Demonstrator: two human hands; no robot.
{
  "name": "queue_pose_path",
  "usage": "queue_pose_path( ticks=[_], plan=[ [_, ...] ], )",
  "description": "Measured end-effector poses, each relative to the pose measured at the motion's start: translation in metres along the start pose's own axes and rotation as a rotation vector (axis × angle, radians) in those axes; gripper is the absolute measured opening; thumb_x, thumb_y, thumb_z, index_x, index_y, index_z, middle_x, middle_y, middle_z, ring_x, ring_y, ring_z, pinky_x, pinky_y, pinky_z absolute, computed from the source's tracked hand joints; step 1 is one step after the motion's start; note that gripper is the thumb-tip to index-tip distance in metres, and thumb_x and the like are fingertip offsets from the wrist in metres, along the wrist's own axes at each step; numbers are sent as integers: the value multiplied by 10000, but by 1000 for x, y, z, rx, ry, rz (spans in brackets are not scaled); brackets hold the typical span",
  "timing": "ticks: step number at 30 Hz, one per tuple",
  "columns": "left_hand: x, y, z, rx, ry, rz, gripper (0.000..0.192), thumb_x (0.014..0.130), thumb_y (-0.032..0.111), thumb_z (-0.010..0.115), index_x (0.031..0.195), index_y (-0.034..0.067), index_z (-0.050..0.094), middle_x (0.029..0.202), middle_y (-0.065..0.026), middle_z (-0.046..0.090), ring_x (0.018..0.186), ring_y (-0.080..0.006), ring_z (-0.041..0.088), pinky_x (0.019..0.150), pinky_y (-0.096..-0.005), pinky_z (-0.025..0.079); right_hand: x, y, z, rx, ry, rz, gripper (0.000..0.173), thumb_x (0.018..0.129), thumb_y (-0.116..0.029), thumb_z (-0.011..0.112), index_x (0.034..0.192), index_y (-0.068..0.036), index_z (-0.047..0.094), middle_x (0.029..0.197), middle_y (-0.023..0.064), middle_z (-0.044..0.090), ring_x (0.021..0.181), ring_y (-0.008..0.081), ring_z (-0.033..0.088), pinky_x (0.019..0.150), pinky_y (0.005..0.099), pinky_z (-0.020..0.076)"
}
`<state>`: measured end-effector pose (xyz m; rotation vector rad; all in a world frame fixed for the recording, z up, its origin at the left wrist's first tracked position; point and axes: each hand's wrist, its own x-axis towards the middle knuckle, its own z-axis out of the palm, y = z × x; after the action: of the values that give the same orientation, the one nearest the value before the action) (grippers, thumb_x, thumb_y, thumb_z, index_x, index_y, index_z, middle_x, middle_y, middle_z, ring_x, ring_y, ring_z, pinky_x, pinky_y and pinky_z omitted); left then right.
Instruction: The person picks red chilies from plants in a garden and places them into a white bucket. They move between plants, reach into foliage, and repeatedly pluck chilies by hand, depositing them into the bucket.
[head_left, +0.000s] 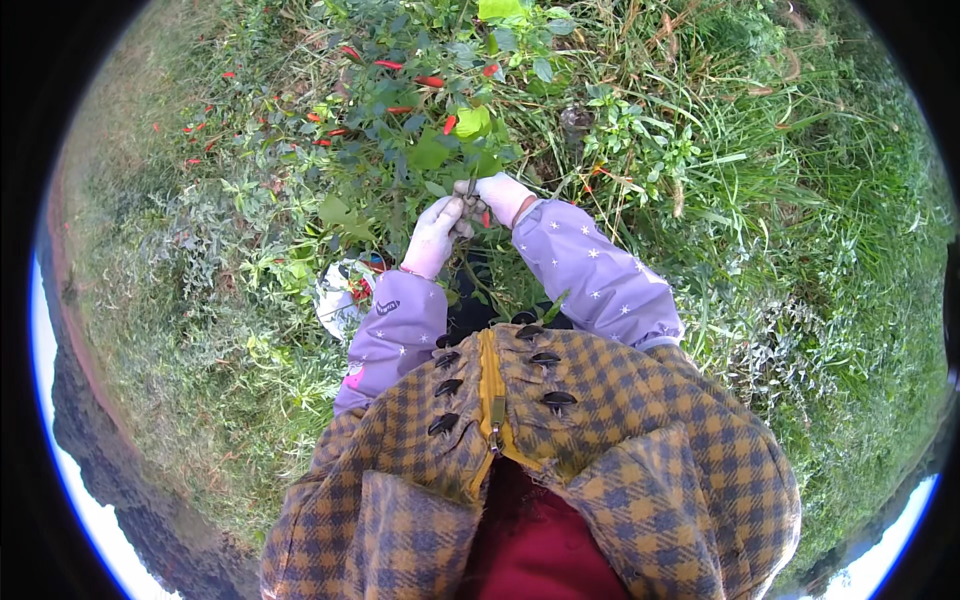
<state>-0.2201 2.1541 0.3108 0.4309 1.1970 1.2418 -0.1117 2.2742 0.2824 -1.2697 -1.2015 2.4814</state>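
My left hand (436, 231), in a pale glove with grey fingertips, meets my right hand (498, 196) in front of me, among the stems of a chili plant (390, 142). The fingers of both are bent together around a small dark thing at a stem; whether it is a tool or plant part I cannot tell. A red chili pepper (486, 219) hangs just below the right fingers. Farther up the plant, more red chili peppers (430, 81) show among green leaves. What each hand grips is mostly hidden by the fingers.
A white container (337, 300) with red things in it stands beside my left forearm, partly covered by the sleeve and leaves. Tall grass (720, 157) grows on the right. Further plants with small red chilies (196, 135) spread to the left.
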Motion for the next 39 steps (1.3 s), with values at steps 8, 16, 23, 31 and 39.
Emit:
queue_pose_path(
  ticks=[8, 16, 23, 31, 39],
  plan=[
    [5, 12, 14, -345, -387, 121, 303, 933, 320, 551, 943, 17, 542, 766, -15, 500, 736, -147, 504, 735, -334, 446, 25, 6, -43, 686, -106, 357, 135, 927, -207, 531, 908, -81, 576, 687, 8, 521, 532, 133, 475, 546, 318, 471],
    [-3, 11, 19, -238, -29, -192, 331, 942, 371, 524, 950, 41, 551, 684, 25, 438, 623, -109, 485, 591, -286, 435, -6, -5, -17, -11, 96, -73, 257, 857, -276, 629, 779, -32, 646, 729, 23, 593, 664, 104, 495, 617, 267, 397],
    [4, 42, 42, 940, -76, -147, 375, 835, 355, 638, 891, -15, 668, 638, -15, 575, 564, -77, 513, 505, -247, 408, -9, 21, -21, 105, 17, -53, 274, 842, -241, 666, 931, 17, 643, 784, 63, 643, 669, 121, 591, 578, 263, 468],
    [-4, 15, 25, 982, -21, 3, 300, 841, 241, 601, 881, -55, 627, 702, -13, 588, 613, -88, 487, 562, -257, 399, -45, 16, -14, -234, -80, -60, 304, 895, -307, 558, 952, -25, 657, 681, 18, 564, 546, 95, 496, 485, 243, 427],
    [-31, 58, 33, -240, -324, -82, 235, 874, 255, 589, 849, 24, 556, 674, -5, 520, 579, -90, 450, 531, -241, 351, -40, 18, 7, -171, 62, -101, 339, 930, -313, 496, 847, -36, 674, 699, 87, 611, 640, 154, 520, 627, 313, 439]
  ],
)
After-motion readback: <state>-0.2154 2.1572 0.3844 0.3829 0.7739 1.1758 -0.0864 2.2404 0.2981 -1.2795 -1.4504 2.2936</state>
